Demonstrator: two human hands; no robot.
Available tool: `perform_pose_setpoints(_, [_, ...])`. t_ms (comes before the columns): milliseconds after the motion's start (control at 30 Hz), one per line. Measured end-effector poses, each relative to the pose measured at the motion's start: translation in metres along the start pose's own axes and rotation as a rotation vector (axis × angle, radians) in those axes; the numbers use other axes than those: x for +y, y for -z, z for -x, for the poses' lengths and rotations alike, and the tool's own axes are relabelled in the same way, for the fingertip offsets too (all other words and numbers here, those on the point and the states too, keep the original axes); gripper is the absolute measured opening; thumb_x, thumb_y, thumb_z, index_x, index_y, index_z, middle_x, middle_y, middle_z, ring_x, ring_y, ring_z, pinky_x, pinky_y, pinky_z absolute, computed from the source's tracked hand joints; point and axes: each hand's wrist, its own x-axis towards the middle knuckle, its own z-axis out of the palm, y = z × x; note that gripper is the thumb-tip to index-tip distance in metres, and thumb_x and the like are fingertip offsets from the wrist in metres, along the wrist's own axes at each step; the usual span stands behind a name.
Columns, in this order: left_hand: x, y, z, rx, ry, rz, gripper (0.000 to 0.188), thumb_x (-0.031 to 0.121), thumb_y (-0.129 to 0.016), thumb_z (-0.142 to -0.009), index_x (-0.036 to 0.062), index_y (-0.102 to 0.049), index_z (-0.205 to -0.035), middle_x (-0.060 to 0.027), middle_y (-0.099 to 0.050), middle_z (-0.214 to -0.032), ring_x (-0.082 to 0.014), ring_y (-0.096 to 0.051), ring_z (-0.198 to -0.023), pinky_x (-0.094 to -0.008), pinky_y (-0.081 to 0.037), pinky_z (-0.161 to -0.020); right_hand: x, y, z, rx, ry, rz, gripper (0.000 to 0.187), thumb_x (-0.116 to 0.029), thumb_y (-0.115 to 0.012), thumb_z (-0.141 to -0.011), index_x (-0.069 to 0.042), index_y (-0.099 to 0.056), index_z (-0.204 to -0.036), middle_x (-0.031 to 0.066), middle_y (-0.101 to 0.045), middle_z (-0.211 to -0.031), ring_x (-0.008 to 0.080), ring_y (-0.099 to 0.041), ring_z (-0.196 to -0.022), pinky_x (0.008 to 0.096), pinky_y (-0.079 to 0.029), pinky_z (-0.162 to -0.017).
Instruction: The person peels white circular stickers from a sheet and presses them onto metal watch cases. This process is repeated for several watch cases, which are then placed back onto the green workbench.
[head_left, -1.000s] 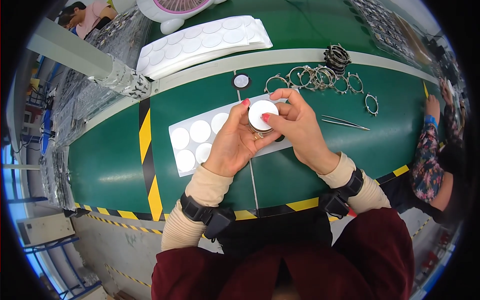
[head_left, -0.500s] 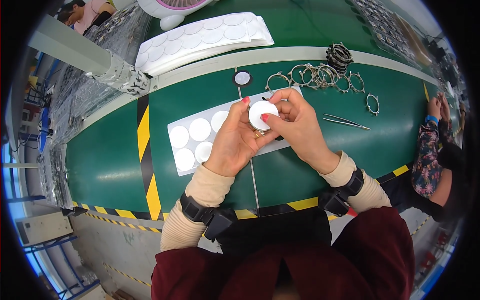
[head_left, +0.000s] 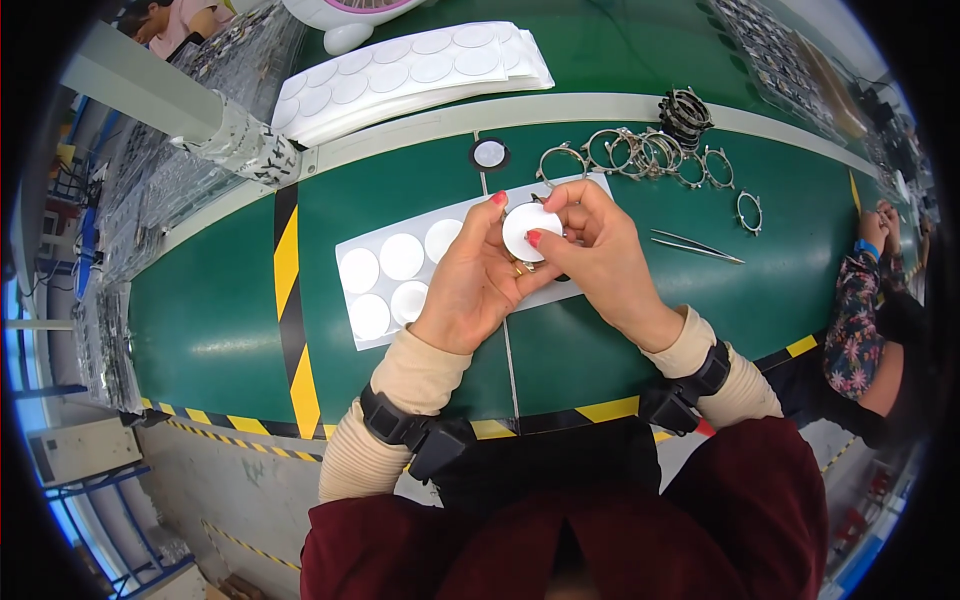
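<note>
Above the table's middle, my left hand (head_left: 472, 290) is closed round a watch case, its thumb and fingers at the edge. A white round disc (head_left: 528, 242) covers the case's face, and little metal parts show at its rim. My right hand (head_left: 615, 265) grips the case from the other side, its thumb pressing on the white disc. Below and left of my hands lies a sheet of white round stickers (head_left: 392, 328), partly hidden by them. Tweezers (head_left: 700, 247) rest on the table to the right of my right hand.
Several metal watch cases (head_left: 645, 153) lie behind my hands, beside a stack of black rings (head_left: 685, 118). One single case (head_left: 749, 212) sits farther right. A black ring with a white centre (head_left: 489, 153) and piled sticker sheets (head_left: 410, 75) are behind. A co-worker's arm (head_left: 855, 320) is at right.
The right thumb still presses on the white disc, with both hands holding the case in nearly the same place. The whole view has shifted slightly.
</note>
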Motion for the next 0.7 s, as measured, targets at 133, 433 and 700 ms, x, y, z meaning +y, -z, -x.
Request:
perform_pose_setpoints(133, [0.000, 0.003, 0.000, -0.016, 0.008, 0.009, 0.032, 0.030, -0.045, -0.093, 0.0051, -0.048, -0.112, -0.0096, -0.057, -0.110, -0.0205, -0.059, -0.099, -0.0391, -0.049, -0.091, -0.002, 0.000, -0.002, -0.006, -0.037, 0.057, 0.023, 0.000, -0.060, -0.082, -0.004, -0.048, -0.102, 0.0051, -0.062, -0.087, 0.0050, -0.053, -0.075, 0.0180, -0.043, -0.064])
perform_pose_setpoints(433, [0.003, 0.002, 0.006, -0.067, -0.002, -0.045, 0.032, 0.030, -0.046, -0.093, 0.0047, -0.048, -0.112, -0.0083, -0.056, -0.109, -0.0193, -0.058, -0.100, -0.0386, -0.049, -0.090, 0.001, -0.008, -0.004, -0.081, 0.087, 0.137, 0.024, -0.011, -0.058, -0.086, -0.001, -0.051, -0.108, 0.0044, -0.059, -0.085, 0.0072, -0.053, -0.078, 0.0202, -0.044, -0.067])
perform_pose_setpoints(700, [0.002, 0.004, 0.006, -0.053, 0.003, -0.090, 0.035, 0.031, -0.046, -0.093, 0.0027, -0.047, -0.115, -0.0094, -0.055, -0.112, -0.0200, -0.057, -0.102, -0.0372, -0.050, -0.088, -0.006, -0.009, 0.002, -0.145, 0.043, 0.193, 0.028, -0.005, -0.055, -0.084, -0.002, -0.051, -0.111, 0.0035, -0.056, -0.099, 0.0075, -0.053, -0.086, 0.0216, -0.046, -0.074])
